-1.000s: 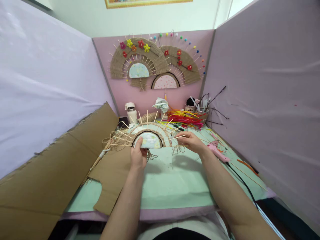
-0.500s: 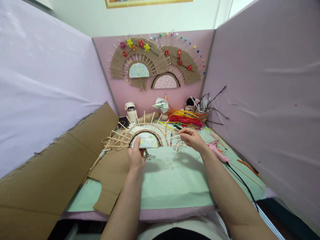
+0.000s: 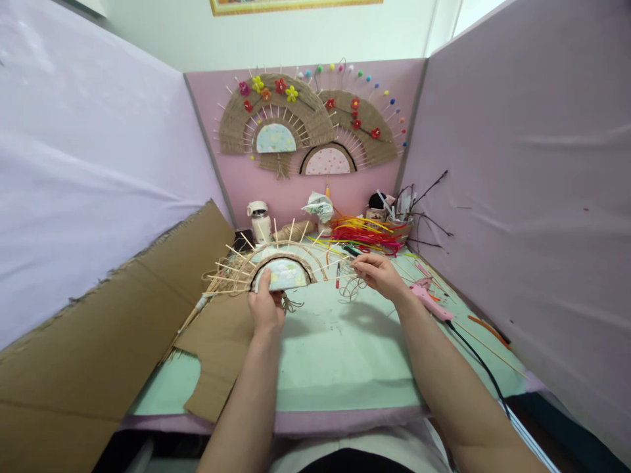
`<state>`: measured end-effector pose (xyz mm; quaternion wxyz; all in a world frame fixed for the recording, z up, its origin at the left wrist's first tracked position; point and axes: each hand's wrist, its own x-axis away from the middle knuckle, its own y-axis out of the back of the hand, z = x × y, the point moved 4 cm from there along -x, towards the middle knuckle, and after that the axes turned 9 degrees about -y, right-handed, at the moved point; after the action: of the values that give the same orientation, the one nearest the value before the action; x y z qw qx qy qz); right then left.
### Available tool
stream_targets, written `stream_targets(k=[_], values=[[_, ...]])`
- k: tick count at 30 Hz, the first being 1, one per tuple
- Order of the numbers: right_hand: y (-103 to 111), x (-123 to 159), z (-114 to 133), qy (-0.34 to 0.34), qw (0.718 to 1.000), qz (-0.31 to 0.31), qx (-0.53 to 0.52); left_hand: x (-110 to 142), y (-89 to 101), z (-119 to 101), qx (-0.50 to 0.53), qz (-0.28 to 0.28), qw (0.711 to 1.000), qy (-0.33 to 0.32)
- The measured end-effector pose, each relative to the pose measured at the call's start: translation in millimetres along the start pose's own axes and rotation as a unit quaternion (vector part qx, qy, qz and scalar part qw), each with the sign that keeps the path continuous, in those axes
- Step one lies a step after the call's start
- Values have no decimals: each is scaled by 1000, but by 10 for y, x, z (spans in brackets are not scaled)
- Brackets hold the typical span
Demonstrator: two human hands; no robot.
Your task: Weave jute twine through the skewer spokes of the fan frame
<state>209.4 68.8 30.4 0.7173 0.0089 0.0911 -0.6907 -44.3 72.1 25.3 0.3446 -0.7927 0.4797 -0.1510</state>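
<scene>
My left hand (image 3: 266, 305) is closed around the lower edge of a half-round fan frame (image 3: 286, 274), thumb on its pale flowered cloth. Thin sticks radiate from the frame, and brown twine is woven in arcs between them. To the right, my right hand (image 3: 375, 272) is pinched on a thin strand of twine, just beyond the tips of the right-hand sticks. Loose loops of twine (image 3: 352, 289) hang or lie below those fingers; which of the two I cannot tell. A twine tassel (image 3: 292, 303) shows under the frame beside my left hand.
A pink glue gun (image 3: 431, 303) with a black cord lies right of my right hand. Cut cardboard (image 3: 211, 368) lies at the left. Behind stand a white bottle (image 3: 259, 223), red and yellow pipe cleaners (image 3: 367, 235) and a pot of twigs (image 3: 400, 226). Finished fans (image 3: 276, 98) hang behind.
The fan frame has shifted slightly left and tilted, its right side rising, together with my left hand. My right hand stays in nearly the same place, still pinched.
</scene>
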Motion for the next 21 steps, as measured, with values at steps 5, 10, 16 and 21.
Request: stream_targets(k=[5,10,16,21], values=[[-112,-10,-67,-9,1000,23,-5,19,-20,12,12,11,1000,13],[-339,52,-107,14,996,52,75,34,-25,11,30,6,1000,-3],[-465,120,-117,-4,984,108,142,14,-13,16,29,3,999,-14],[-484,88,-127,9,988,119,104,34,-30,31,46,-2,999,-2]])
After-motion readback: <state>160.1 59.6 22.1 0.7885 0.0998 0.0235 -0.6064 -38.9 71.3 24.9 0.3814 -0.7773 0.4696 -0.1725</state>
